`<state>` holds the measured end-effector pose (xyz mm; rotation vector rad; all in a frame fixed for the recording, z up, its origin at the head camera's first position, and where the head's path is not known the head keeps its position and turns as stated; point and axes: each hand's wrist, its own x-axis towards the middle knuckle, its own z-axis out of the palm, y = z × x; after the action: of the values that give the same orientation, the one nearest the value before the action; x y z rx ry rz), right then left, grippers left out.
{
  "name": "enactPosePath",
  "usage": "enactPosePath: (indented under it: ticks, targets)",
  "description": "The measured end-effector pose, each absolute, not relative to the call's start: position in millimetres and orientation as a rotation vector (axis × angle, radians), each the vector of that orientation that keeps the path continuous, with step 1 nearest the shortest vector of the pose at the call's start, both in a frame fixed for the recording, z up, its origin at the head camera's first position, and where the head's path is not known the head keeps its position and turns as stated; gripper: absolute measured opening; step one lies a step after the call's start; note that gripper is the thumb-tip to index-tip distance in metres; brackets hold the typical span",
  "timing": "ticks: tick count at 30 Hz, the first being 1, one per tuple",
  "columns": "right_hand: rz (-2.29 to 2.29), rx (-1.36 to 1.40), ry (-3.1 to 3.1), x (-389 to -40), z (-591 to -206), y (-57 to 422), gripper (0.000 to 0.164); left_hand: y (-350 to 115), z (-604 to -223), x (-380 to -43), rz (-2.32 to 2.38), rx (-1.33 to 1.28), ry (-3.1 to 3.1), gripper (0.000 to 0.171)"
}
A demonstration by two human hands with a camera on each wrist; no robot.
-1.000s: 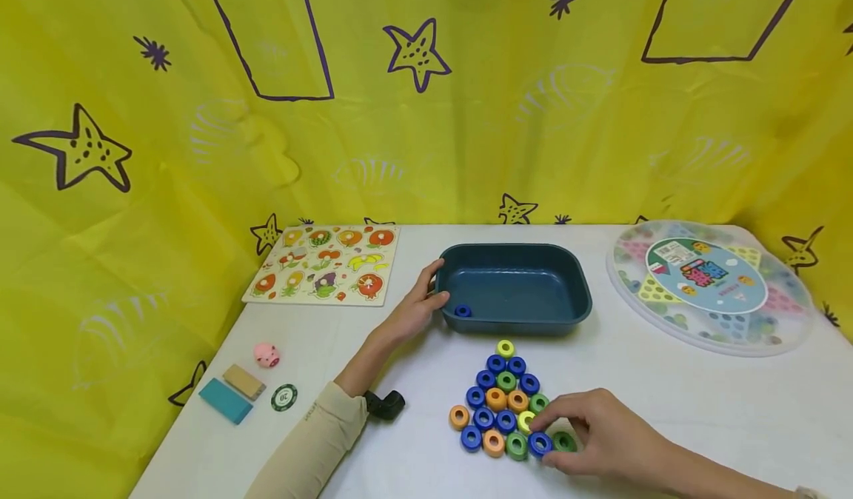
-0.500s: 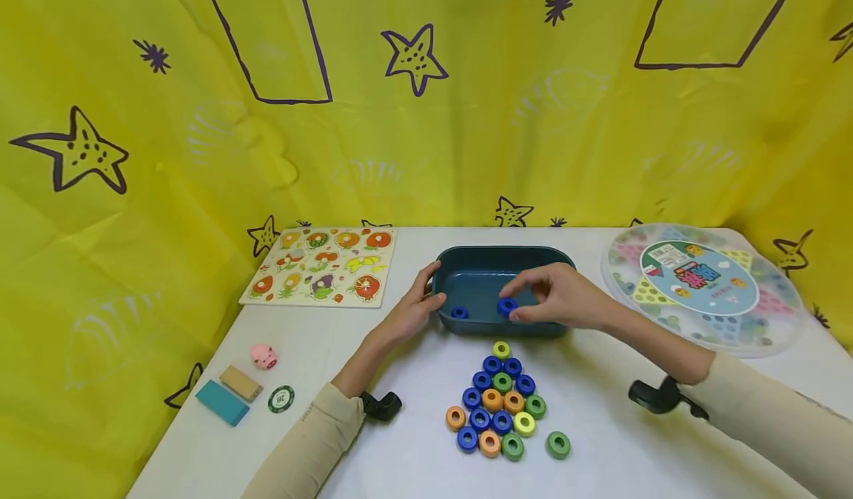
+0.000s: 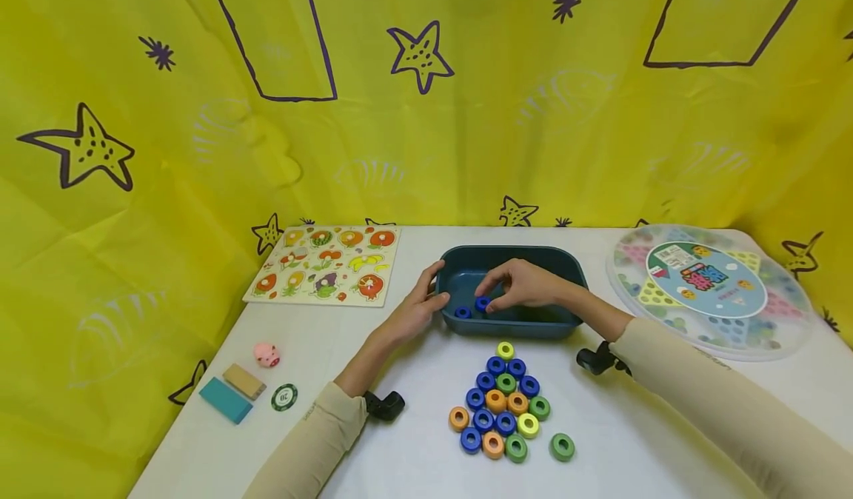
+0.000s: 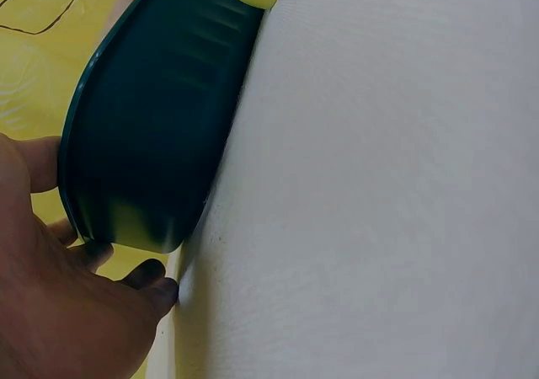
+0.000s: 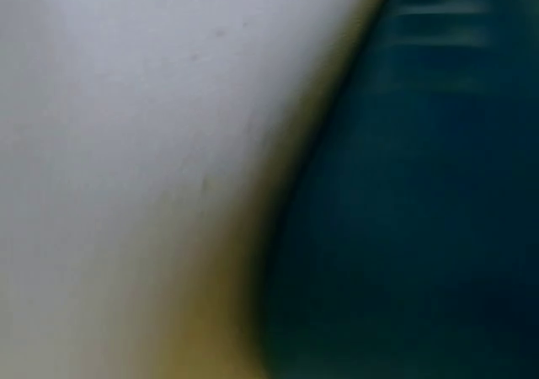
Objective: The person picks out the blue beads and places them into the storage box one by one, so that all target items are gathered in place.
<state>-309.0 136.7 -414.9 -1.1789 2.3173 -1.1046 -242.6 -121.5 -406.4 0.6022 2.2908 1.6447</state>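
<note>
— Blocked around the tray [image 3: 513, 329]?
— At the left end, by the left hand [image 3: 415, 310]; inside, by the right hand [image 3: 520, 286]; across the right rim, by the right forearm [image 3: 600, 314].
— Passable nearer?
— Between ring cluster [image 3: 512, 406] and left forearm [image 3: 365, 360], though narrowed by the left wrist camera [image 3: 386, 408].
— Around the loose green ring [image 3: 562, 456]?
— Tight toward the cluster, wide toward the right sleeve [image 3: 720, 399].

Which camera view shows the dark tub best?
The head view: it shows the tub from above, inside included, though the right hand covers part. The left wrist view shows its outer side beside the left hand; the right wrist view, a blurred piece.
</note>
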Motion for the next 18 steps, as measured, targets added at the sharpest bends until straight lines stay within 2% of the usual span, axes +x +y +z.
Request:
enactPosePath:
  ticks: [9,18]
  targets:
    - [-0.959,-1.170,2.269,-317,-425,133,0.023,-123,-421,-253,1.645,0.578,2.280,0.060]
    - [-0.993,-1.124,2.288,-314,-423,135,0.028,-123,-441,-261,1.684,0.561,2.317,0.057]
